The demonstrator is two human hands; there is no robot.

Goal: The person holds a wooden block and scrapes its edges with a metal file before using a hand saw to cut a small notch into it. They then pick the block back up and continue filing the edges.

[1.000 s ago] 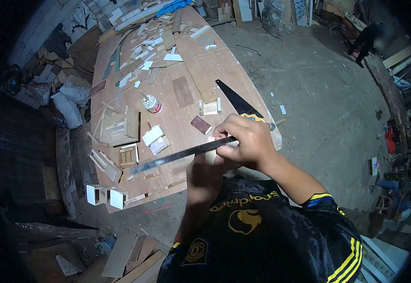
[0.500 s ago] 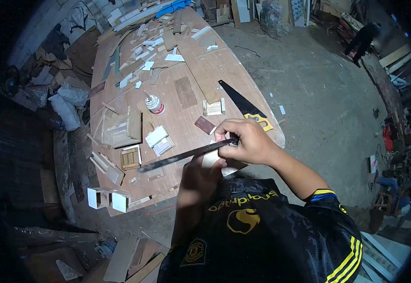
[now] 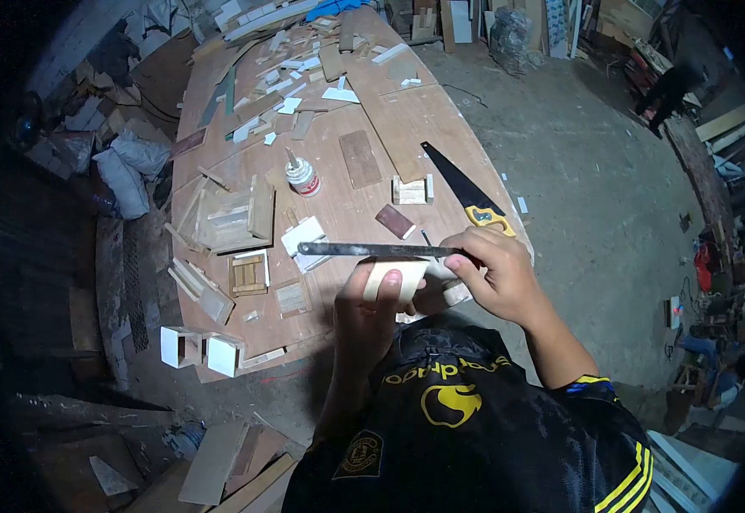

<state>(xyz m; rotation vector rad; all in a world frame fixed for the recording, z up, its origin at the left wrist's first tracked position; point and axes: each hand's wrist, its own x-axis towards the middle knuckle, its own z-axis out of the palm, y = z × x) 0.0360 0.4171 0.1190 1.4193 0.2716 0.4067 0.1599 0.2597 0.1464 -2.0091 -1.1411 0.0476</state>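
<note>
Close to my chest, my left hand (image 3: 371, 306) grips a small pale wooden piece (image 3: 396, 280), its thumb laid over the front face. My right hand (image 3: 496, 269) is closed around one end of a long dark metal file (image 3: 368, 250). The file points left, nearly level, and overlaps the top edge of the wooden piece in this view. Just beyond the hands lie a dark red sanding block (image 3: 396, 221) and a handsaw (image 3: 462, 181) with a yellow handle.
On the wooden table (image 3: 330, 214) stand a glue bottle (image 3: 302, 177), a small wooden box frame (image 3: 236, 214) and white-faced blocks (image 3: 224, 355). Wood offcuts (image 3: 304, 94) crowd the far end. A person (image 3: 668, 92) in dark clothes is at the far right.
The file has swung from a slant to nearly level, and its free end has moved up and right. The wooden piece and my left hand show more plainly now. The view has shifted slightly.
</note>
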